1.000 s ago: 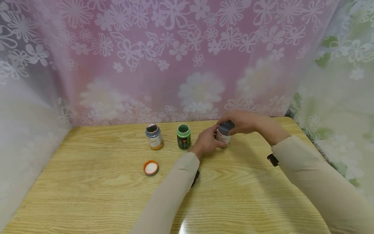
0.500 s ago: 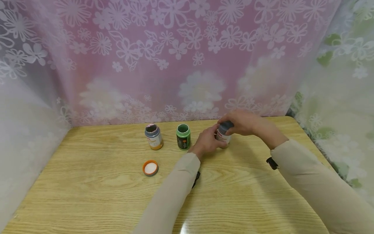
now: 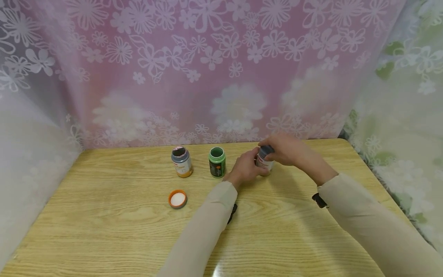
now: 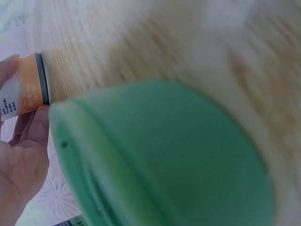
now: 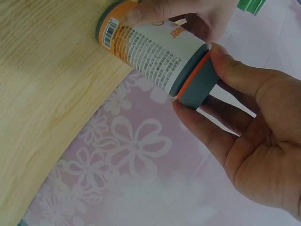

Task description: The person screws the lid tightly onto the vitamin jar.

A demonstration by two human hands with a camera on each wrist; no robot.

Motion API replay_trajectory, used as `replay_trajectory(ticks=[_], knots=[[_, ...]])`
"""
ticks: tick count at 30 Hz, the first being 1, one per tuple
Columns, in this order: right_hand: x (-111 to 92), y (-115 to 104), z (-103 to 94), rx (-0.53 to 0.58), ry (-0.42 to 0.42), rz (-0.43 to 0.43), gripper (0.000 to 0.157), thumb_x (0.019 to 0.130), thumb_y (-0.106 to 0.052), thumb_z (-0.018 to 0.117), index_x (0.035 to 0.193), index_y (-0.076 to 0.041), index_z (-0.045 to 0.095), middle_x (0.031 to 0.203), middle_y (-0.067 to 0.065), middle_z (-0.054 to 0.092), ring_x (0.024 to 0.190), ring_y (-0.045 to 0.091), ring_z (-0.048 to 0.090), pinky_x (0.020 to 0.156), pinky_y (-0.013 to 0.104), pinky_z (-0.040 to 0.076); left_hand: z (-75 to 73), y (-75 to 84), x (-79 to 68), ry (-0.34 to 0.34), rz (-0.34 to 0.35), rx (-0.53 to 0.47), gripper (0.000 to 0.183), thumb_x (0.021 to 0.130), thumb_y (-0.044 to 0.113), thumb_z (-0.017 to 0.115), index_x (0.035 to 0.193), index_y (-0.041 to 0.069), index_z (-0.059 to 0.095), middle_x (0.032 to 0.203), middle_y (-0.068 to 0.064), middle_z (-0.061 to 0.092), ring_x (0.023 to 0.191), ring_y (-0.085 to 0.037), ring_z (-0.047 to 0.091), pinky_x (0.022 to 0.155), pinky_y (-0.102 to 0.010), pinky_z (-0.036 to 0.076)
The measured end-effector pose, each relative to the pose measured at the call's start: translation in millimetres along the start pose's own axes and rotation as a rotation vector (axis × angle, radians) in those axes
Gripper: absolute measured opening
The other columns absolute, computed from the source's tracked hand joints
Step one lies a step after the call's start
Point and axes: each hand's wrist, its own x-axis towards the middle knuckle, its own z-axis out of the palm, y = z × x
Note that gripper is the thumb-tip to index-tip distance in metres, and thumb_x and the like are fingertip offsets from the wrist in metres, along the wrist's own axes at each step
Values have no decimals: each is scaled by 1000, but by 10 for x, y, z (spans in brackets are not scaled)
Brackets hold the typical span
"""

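Note:
At the back right of the table stands a white and orange supplement jar point(image 3: 263, 164), its label showing in the right wrist view. My left hand point(image 3: 243, 168) grips the jar's body low down, the thumb across its label. With thumb and fingers, my right hand point(image 3: 288, 151) pinches the dark grey lid point(image 5: 201, 81) on top. An orange band shows at the lid's lower rim, against the jar's grey collar. A large, blurred green lid-like piece point(image 4: 178, 146) fills the left wrist view; the head view does not show it.
An open grey-necked jar point(image 3: 182, 163) with torn foil and an open green jar point(image 3: 217, 163) stand left of my hands. A grey lid with an orange rim point(image 3: 178, 199) lies upturned on the wooden table point(image 3: 104, 223). Flowered curtains surround the table's back and sides.
My right hand has turned slightly at the lid, its wrist and forearm shifting a little left and down. The left hand keeps its hold on the jar. The other jars stay put.

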Motion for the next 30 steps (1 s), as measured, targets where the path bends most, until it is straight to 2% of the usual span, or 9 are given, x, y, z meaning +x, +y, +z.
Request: replay_trajectory(ticks=[6,10,20,30], knots=[[-29,-5,38,11,56,10,45,86,-13,74,126,0,61,116,16,64,99,31,61,79,43,50,13,11,10,7,-18,11,67,80,30,79,138,18,46,115,2,61,100,-11,59,84,-27,48],[-44,-13,58,19,72,33,45,86,-14,73,127,-1,60,118,17,63,102,32,61,81,45,49,14,16,13,11,-19,7,65,80,29,79,136,19,48,114,2,62,100,-12,59,84,-28,48],[-24,-51,93,19,39,73,47,86,-15,73,128,0,59,122,17,61,107,34,59,86,48,48,21,-12,-18,-2,-18,-49,58,81,26,79,131,21,51,108,7,62,93,-8,59,81,-27,48],[-42,17,98,11,54,39,49,85,-20,75,129,-3,59,121,16,61,105,34,59,82,48,49,5,16,-49,-21,-12,-49,63,82,27,78,137,19,46,114,4,60,98,-10,59,82,-27,48]])
